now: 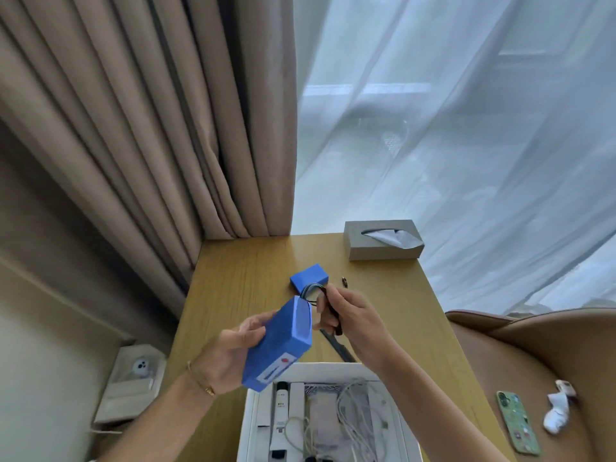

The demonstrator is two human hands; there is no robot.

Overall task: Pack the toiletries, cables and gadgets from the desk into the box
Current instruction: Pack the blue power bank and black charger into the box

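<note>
Beige drapes (133, 128) and a sheer white curtain (466, 145) back a wooden desk (240, 268) where a person packs a white box (250, 425) at its near edge. Above the box's far rim, the left hand (226, 355) grips a blue battery pack (283, 345), tilted, its fingers curled round the pack's left side. The right hand (350, 315) pinches the bundle of wires (311, 290) rising from the pack's upper end, with a dark connector showing under its fingers. Inside the box lie white cables (353, 411) and a white tube (280, 418) with a black cap. Mid-desk, beyond the hands, a smaller blue block (308, 275) rests beside a small dark metal piece (344, 282); a dark flat strip (336, 348) lies between the right wrist and the box. At the far right corner sits a grey tissue box (383, 240). Off the desk's right edge, a brown chair (533, 361) carries a phone (518, 421) and crumpled white tissue (556, 411).
</note>
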